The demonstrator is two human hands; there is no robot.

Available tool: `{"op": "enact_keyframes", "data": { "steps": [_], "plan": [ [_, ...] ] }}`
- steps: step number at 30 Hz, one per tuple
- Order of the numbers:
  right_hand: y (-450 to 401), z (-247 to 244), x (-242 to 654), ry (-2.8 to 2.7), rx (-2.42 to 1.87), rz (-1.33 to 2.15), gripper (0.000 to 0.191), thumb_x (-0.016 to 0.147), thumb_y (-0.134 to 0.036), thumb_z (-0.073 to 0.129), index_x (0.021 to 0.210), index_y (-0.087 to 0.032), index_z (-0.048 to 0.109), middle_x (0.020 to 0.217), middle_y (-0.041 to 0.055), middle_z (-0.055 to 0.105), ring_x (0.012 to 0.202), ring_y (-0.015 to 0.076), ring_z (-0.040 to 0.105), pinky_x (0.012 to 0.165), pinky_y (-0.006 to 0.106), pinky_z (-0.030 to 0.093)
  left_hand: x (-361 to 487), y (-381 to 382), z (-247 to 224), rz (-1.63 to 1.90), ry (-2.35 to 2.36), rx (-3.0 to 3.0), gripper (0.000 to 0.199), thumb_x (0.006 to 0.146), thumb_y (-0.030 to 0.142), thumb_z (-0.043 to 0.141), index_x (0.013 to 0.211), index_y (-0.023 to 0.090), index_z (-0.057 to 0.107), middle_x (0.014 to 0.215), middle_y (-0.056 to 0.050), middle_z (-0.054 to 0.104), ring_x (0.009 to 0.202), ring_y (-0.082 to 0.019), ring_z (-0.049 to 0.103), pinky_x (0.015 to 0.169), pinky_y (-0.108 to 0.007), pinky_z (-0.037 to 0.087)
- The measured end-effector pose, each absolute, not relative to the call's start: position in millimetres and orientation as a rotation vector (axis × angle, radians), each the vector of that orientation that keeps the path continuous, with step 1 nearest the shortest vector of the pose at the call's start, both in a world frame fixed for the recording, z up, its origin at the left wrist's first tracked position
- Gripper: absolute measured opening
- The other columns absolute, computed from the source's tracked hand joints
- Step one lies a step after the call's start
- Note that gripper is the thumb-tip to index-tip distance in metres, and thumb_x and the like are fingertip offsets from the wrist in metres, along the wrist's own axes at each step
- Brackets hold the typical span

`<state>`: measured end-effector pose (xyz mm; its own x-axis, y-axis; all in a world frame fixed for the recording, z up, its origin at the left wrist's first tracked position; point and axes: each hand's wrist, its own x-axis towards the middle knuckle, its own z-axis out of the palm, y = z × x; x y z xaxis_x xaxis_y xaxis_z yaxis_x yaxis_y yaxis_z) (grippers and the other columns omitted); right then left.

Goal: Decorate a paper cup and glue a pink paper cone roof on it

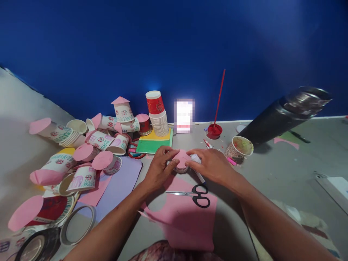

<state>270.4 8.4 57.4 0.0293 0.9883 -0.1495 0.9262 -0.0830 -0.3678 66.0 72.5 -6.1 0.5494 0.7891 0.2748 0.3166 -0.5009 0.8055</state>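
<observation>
A pink paper cone tops a small paper cup in front of me, only whose lower rim shows. My left hand grips the cone's left edge between thumb and fingers. On the opposite side my right hand presses on the cone with thumb and forefinger. White crumpled material shows beside the right fingers. Just below the hands, black-handled scissors lie with their blades pointing left on a cut sheet of pink paper.
Several decorated cups with pink cones crowd the left side. A cup stack stands on a green and yellow packet. A red pot with a stick, a used cup and a leaning black flask are to the right.
</observation>
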Motion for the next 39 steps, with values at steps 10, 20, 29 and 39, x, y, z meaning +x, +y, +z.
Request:
{"op": "enact_keyframes", "data": {
  "steps": [10, 20, 29, 39],
  "plan": [
    [5.5, 57.6, 264.8, -1.99, -2.053, 0.542, 0.042, 0.096, -0.042, 0.061, 0.132, -0.025, 0.073, 0.122, 0.0099, 0.08, 0.11, 0.035, 0.075, 0.088, 0.042, 0.052, 60.3, 77.9, 2.0, 0.863, 0.893, 1.821, 0.031, 0.096, 0.035, 0.063, 0.124, 0.029, 0.077, 0.118, -0.008, 0.064, 0.107, -0.023, 0.064, 0.091, -0.037, 0.055],
    [5.9, 52.7, 263.4, -1.974, -2.046, 0.559, 0.039, 0.095, -0.038, 0.062, 0.129, -0.025, 0.075, 0.121, 0.0081, 0.081, 0.111, 0.0352, 0.075, 0.09, 0.042, 0.052, 62.5, 76.8, 1.1, 0.922, 0.947, 1.756, 0.019, 0.089, 0.03, 0.07, 0.1, 0.028, 0.085, 0.104, -0.006, 0.068, 0.099, -0.022, 0.066, 0.089, -0.035, 0.055],
    [5.8, 50.9, 263.3, -1.991, -2.013, 0.541, 0.038, 0.095, -0.037, 0.061, 0.129, -0.026, 0.075, 0.12, 0.0083, 0.081, 0.108, 0.0332, 0.076, 0.088, 0.04, 0.052, 61.4, 76.4, -3.2, 0.94, 0.968, 1.845, 0.019, 0.09, 0.031, 0.069, 0.101, 0.027, 0.084, 0.106, -0.007, 0.069, 0.103, -0.024, 0.068, 0.091, -0.039, 0.056],
    [7.7, 60.6, 267.1, -1.98, -2.063, 0.564, 0.039, 0.096, -0.035, 0.063, 0.132, -0.027, 0.073, 0.12, 0.0095, 0.081, 0.111, 0.0346, 0.076, 0.09, 0.042, 0.052, 57.2, 68.1, 7.6, 0.955, 1.042, 1.983, 0.014, 0.09, 0.025, 0.068, 0.102, 0.025, 0.075, 0.111, -0.007, 0.063, 0.106, -0.023, 0.065, 0.087, -0.037, 0.058]
  ]
}}
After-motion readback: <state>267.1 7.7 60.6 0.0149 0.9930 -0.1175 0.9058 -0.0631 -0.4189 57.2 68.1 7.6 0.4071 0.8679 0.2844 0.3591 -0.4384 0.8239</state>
